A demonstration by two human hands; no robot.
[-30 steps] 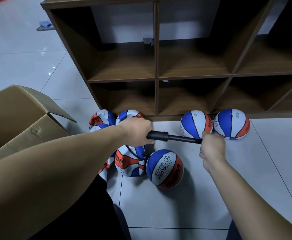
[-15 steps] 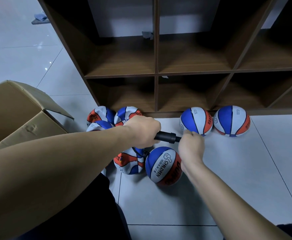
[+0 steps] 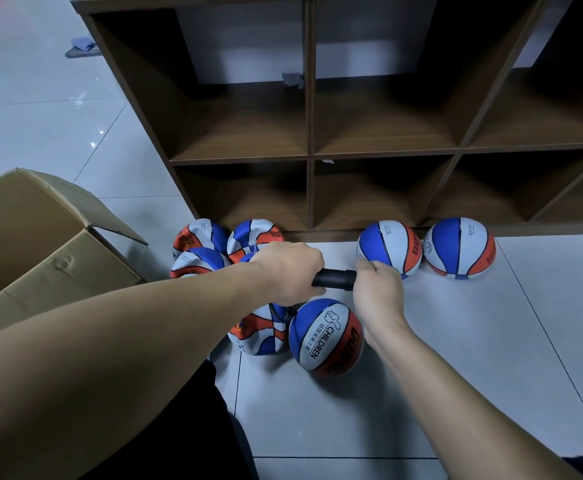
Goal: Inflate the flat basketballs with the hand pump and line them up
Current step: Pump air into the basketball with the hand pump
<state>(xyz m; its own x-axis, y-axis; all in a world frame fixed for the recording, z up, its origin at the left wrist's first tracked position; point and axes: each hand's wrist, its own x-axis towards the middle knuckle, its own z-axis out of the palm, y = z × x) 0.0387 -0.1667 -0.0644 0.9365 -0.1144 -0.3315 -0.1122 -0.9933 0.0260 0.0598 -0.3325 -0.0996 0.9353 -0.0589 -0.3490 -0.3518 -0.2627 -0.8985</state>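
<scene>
Pumping is the step in hand: a person seen from their own head camera works a black hand pump [image 3: 335,278] held level above a tiled floor [image 3: 473,341]; the left hand [image 3: 288,271] has its fingers wrapped round the pump barrel, and the right hand [image 3: 378,289] is curled round the plunger end, pressed right up against the barrel so that no rod shows between them (a stroke pushed fully home, by my reading). Just below the pump, at six o'clock from it, lies a round blue, white and red basketball marked CHILDREN [image 3: 326,336]; touching its nine o'clock side is a crumpled flat basketball [image 3: 260,332], and which of the two the pump feeds I cannot tell, since the left forearm hides the hose. At eleven o'clock from the pump a heap of flat basketballs [image 3: 214,249] waits against a brown cubby shelf [image 3: 309,133]; at two o'clock two inflated basketballs [image 3: 425,249] stand side by side along the shelf foot. An open cardboard box [image 3: 41,244] sits at nine o'clock. The next move probably calls for drawing the plunger out to the right while the left hand holds the barrel steady; several balls are not yet filled.
</scene>
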